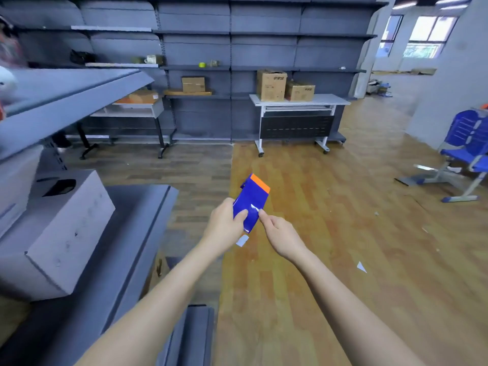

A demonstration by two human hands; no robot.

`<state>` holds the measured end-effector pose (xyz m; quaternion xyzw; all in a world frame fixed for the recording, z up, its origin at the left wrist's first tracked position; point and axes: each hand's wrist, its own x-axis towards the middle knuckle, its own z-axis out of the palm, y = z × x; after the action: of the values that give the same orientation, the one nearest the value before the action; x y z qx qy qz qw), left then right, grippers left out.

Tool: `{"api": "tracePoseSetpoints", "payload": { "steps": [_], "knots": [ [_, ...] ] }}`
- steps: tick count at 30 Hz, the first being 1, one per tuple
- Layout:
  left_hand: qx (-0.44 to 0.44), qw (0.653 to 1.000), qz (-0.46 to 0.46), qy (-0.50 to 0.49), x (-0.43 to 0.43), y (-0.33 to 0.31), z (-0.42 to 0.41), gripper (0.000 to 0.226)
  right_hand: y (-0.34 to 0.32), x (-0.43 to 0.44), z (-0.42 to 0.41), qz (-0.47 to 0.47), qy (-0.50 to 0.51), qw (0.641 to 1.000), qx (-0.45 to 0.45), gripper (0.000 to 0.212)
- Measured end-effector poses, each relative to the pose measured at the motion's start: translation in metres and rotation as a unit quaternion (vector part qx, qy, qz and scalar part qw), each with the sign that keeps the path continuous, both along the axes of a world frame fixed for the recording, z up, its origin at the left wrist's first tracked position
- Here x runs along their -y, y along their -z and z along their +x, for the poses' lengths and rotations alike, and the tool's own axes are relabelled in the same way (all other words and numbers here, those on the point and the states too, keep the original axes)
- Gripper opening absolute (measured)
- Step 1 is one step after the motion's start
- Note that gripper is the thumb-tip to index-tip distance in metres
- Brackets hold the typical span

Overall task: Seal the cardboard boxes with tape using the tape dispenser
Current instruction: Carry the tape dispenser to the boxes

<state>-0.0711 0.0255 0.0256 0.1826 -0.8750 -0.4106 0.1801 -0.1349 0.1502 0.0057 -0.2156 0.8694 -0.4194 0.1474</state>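
Note:
A blue tape dispenser (252, 200) with an orange end is held up in front of me over the wooden floor. My left hand (224, 225) grips its lower left side, thumb across its face. My right hand (280, 233) pinches at its lower right edge with fingertips, where a small pale strip shows. A large grey cardboard box (58, 233) lies on the low grey shelf (137, 233) to my left, well apart from both hands. More brown cardboard boxes (272, 85) stand on a white table (327, 100) against the far shelving.
Grey shelving runs along the back wall and my left side. A blue chair (464, 149) stands at the right. Small paper scraps (361, 266) lie on the floor. Another brown box (193, 84) sits on a far shelf.

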Motion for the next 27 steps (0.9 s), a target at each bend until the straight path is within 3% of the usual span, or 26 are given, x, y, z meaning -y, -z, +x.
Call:
{"api": "tracePoseSetpoints", "payload": {
  "steps": [5,9,14,16,20,27],
  "knots": [
    [-0.014,0.997,0.048,0.063,-0.040,0.011,-0.046,0.007,-0.004,-0.024,-0.041,-0.143,0.050,0.982,0.113,0.043],
    [-0.009,0.995,0.061,0.083,-0.062,0.018,-0.101,0.006,-0.002,-0.043,-0.092,-0.279,0.120,0.921,0.244,0.028],
    [-0.006,0.992,0.078,0.094,-0.092,0.024,-0.188,0.007,-0.005,-0.061,-0.181,-0.359,0.181,0.865,0.300,0.021],
    [-0.004,0.992,0.070,0.109,-0.102,0.025,-0.226,0.002,-0.009,-0.073,-0.223,-0.342,0.194,0.873,0.288,0.022],
    [0.004,0.986,0.054,0.157,-0.112,0.023,-0.299,0.013,-0.013,-0.094,-0.306,-0.314,0.195,0.889,0.271,0.028],
    [0.026,0.979,-0.120,0.165,-0.094,0.039,-0.413,0.020,0.007,-0.097,-0.429,-0.272,0.186,0.909,0.256,0.037]
  ]
}}
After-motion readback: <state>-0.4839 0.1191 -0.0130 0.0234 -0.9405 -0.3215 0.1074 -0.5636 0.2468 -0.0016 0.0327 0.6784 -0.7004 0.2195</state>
